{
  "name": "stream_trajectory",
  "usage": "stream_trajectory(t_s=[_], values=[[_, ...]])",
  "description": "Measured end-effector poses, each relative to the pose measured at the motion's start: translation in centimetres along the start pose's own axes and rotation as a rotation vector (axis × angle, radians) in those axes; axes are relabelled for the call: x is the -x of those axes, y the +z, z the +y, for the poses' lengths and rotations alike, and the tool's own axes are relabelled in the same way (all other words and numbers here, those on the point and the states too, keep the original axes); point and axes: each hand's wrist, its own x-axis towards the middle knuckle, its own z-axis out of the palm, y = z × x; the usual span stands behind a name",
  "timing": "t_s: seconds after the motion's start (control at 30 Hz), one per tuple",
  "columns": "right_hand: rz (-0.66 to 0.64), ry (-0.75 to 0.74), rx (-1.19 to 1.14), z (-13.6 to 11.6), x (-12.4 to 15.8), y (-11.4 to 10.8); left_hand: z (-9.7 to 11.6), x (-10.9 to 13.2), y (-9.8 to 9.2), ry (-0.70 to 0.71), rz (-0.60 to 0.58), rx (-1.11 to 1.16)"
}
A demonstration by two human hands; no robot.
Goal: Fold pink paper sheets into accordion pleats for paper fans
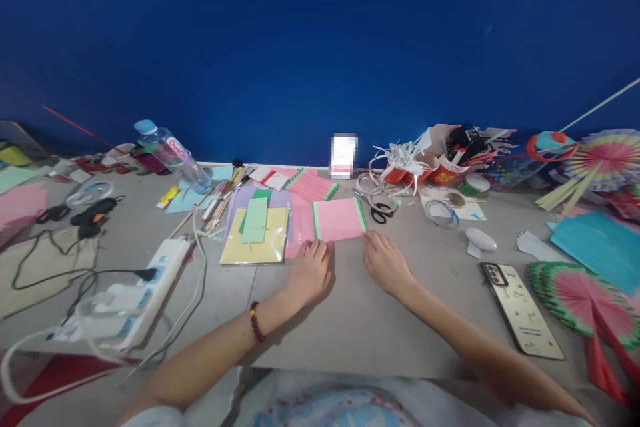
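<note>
A pink sheet of paper (pixel 339 219) with green and white strips along its left and right sides lies in the middle of the table. My left hand (pixel 311 268) is closed, its curled fingers at the sheet's near left corner. At the near right corner, my right hand (pixel 386 260) pinches the edge between bent fingers. Both thumbs are mostly hidden. Just left of the sheet is a clear packet of yellow paper (pixel 267 240), with light green paper pieces (pixel 255 220) on top. Black-handled scissors (pixel 381 213) rest beyond my right hand.
A white power strip (pixel 160 287) with cables lies at left, and a plastic bottle (pixel 175 157) leans behind it. Paper cups (pixel 447 172) holding tools stand at the back right. A phone (pixel 523 310) and a watermelon-coloured paper fan (pixel 590 297) lie at right. A blue wall (pixel 320 47) closes the back.
</note>
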Motion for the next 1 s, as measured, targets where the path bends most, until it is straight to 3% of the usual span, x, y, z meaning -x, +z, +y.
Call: stream_trajectory(t_s=[0.13,0.27,1.0], values=[[-0.067,0.077,-0.063,-1.1,-0.3,-0.7,1.9,-0.8,-0.7,-0.093,-0.027,-0.019],[-0.092,0.058,-0.044,-1.5,-0.4,-1.2,2.7,-1.7,-0.7,-0.175,-0.029,-0.014],[-0.100,0.095,0.021,-2.1,0.0,-0.6,2.4,-0.9,0.4,-0.187,0.025,-0.030]])
